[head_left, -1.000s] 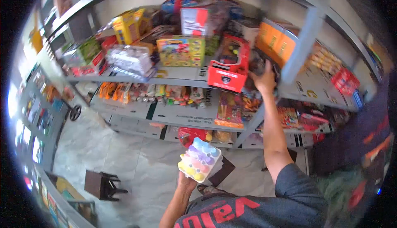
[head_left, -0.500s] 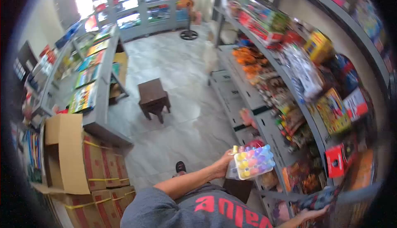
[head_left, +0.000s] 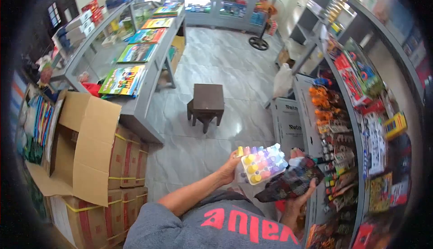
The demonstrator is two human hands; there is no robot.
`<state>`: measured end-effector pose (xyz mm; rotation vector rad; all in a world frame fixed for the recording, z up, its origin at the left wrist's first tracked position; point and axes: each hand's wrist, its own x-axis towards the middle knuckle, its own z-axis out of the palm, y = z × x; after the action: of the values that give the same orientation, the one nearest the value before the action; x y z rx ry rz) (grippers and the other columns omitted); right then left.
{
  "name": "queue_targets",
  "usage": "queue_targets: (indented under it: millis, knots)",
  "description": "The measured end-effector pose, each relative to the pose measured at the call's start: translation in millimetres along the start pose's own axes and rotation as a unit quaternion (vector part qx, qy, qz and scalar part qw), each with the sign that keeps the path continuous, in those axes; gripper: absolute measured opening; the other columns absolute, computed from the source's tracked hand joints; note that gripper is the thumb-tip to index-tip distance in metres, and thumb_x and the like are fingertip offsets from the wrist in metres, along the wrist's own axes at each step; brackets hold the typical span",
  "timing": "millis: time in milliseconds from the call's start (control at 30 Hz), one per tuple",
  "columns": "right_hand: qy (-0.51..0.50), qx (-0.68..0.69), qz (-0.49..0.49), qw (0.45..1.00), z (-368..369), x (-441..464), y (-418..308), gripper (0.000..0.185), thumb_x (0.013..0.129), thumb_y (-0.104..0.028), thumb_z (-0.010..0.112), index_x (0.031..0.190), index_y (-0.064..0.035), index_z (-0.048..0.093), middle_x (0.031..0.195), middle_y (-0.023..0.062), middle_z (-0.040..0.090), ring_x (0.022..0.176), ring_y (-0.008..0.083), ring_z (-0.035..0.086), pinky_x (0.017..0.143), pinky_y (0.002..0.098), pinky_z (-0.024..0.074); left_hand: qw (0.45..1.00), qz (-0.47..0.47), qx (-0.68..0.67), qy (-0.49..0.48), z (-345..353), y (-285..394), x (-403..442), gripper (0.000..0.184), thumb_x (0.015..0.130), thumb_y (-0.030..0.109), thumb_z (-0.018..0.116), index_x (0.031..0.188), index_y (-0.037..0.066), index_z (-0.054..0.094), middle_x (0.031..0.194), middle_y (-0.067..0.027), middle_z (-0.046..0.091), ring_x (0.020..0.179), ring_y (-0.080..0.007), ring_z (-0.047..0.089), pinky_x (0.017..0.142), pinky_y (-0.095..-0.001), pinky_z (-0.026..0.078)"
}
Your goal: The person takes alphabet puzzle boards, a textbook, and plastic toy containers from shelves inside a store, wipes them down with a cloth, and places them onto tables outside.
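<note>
A clear tray of small pastel items (head_left: 262, 164), yellow, pink, purple and blue, is gripped at its left side by my left hand (head_left: 231, 168). Beside it, my right hand (head_left: 303, 199) holds a dark, patterned package (head_left: 291, 181) from its right and lower side. The package's left part lies just under the tray's lower right corner; whether they touch is unclear. Both are in front of my chest, over the tiled floor.
Stocked shelves (head_left: 359, 158) run along the right. A brown stool (head_left: 208, 97) stands on the floor ahead. On the left are a counter with books (head_left: 150, 70), an open cardboard box (head_left: 94, 147) and strapped cartons (head_left: 118, 213). A fan base (head_left: 258, 43) stands farther back.
The view has swung left from the shelves to the floor and counter. My right hand has come away from the shelf with the dark package, which is now beside the tray.
</note>
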<state>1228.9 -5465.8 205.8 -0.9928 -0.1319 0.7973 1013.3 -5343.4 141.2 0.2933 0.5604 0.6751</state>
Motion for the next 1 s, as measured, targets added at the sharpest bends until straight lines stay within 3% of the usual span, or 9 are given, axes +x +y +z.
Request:
queue_targets:
  millis: [67, 133, 200, 300, 400, 667, 733, 800, 1000]
  knots:
    - [-0.122, 0.023, 0.054, 0.991, 43.2, 13.0, 23.3, 0.054, 0.088, -0.045, 0.055, 0.126, -0.0071, 0.049, 0.121, 0.0098, 0.055, 0.108, 0.0257, 0.055, 0.089, 0.0419, 0.0473, 0.999, 0.014, -0.043, -0.005, -33.3, 13.2, 12.4, 0.068, 0.081, 0.029, 0.071, 0.132, 0.016, 0.029, 0.123, -0.0077, 0.051, 0.112, -0.0209, 0.055, 0.095, -0.0408, 0.048]
    - [-0.178, -0.004, 0.071, 0.981, 76.9, 29.8, 45.2, 0.052, 0.089, -0.042, 0.055, 0.124, -0.0055, 0.049, 0.117, 0.0089, 0.057, 0.105, 0.0245, 0.056, 0.089, 0.0406, 0.0480, 0.996, 0.073, -0.017, 0.038, -45.9, 37.5, 12.5, 0.050, 0.093, 0.046, 0.053, 0.132, 0.018, 0.041, 0.130, -0.0043, 0.051, 0.118, -0.0201, 0.052, 0.102, -0.0423, 0.044]
    - [-0.245, -0.066, 0.093, 0.963, 112.0, 45.5, 67.0, 0.057, 0.089, -0.044, 0.052, 0.127, -0.0022, 0.047, 0.115, 0.0111, 0.057, 0.103, 0.0262, 0.058, 0.086, 0.0411, 0.0484, 0.992, 0.099, -0.067, 0.038, -65.9, 61.7, 22.2, 0.060, 0.087, 0.034, 0.064, 0.134, 0.015, 0.031, 0.125, -0.0087, 0.052, 0.115, -0.0228, 0.054, 0.099, -0.0423, 0.046]
    - [-0.265, -0.089, 0.133, 0.951, 156.3, 78.3, 99.1, 0.054, 0.090, -0.042, 0.050, 0.125, -0.0014, 0.048, 0.114, 0.0113, 0.059, 0.101, 0.0268, 0.060, 0.087, 0.0406, 0.0494, 0.980, 0.161, -0.102, -0.057, -73.0, 108.3, 14.1, 0.057, 0.095, 0.056, 0.038, 0.133, 0.014, 0.044, 0.131, -0.0064, 0.053, 0.118, -0.0232, 0.053, 0.102, -0.0425, 0.043]
    - [-0.314, -0.076, 0.187, 0.928, 207.2, 116.9, 131.3, 0.053, 0.091, -0.042, 0.048, 0.123, -0.0008, 0.049, 0.114, 0.0121, 0.059, 0.101, 0.0277, 0.061, 0.088, 0.0423, 0.0495, 0.966, 0.233, -0.114, -0.016, -84.9, 148.3, 20.6, 0.061, 0.094, 0.058, 0.039, 0.135, 0.013, 0.042, 0.132, -0.0062, 0.052, 0.119, -0.0235, 0.053, 0.102, -0.0428, 0.043]
    - [-0.379, -0.106, 0.345, 0.852, 347.2, 193.0, 251.8, 0.046, 0.092, -0.040, 0.049, 0.120, -0.0041, 0.051, 0.112, 0.0107, 0.059, 0.102, 0.0243, 0.059, 0.090, 0.0429, 0.0473, 0.891, 0.444, -0.068, 0.069, -135.4, 235.3, 8.3, 0.050, 0.094, 0.045, 0.049, 0.137, 0.018, 0.042, 0.137, -0.0054, 0.047, 0.125, -0.0263, 0.047, 0.105, -0.0483, 0.039]
    - [-0.375, -0.122, 0.357, 0.847, 382.0, 200.9, 296.8, 0.040, 0.090, -0.032, 0.054, 0.118, -0.0037, 0.051, 0.109, 0.0095, 0.059, 0.099, 0.0226, 0.060, 0.087, 0.0408, 0.0489, 0.881, 0.447, -0.143, 0.055, -139.5, 270.9, 3.3, 0.050, 0.092, 0.044, 0.052, 0.136, 0.020, 0.043, 0.134, -0.0055, 0.050, 0.122, -0.0280, 0.049, 0.103, -0.0503, 0.040]
    - [-0.417, -0.137, 0.340, 0.832, 414.1, 207.6, 352.8, 0.035, 0.088, -0.024, 0.056, 0.116, -0.0031, 0.051, 0.107, 0.0089, 0.059, 0.097, 0.0211, 0.060, 0.083, 0.0381, 0.0506, 0.848, 0.437, -0.276, 0.116, -149.3, 302.0, -2.5, 0.042, 0.094, 0.025, 0.049, 0.131, 0.007, 0.042, 0.124, -0.0101, 0.054, 0.114, -0.0235, 0.054, 0.098, -0.0388, 0.045]
    - [-0.439, -0.159, 0.335, 0.818, 537.3, 172.6, 471.9, 0.027, 0.086, -0.021, 0.057, 0.106, -0.0032, 0.055, 0.098, 0.0068, 0.062, 0.088, 0.0197, 0.063, 0.080, 0.0361, 0.0525, 0.841, 0.464, -0.240, 0.144, -248.5, 355.3, -7.6, 0.042, 0.090, 0.015, 0.054, 0.130, 0.008, 0.044, 0.127, -0.0079, 0.052, 0.117, -0.0222, 0.051, 0.100, -0.0383, 0.043]
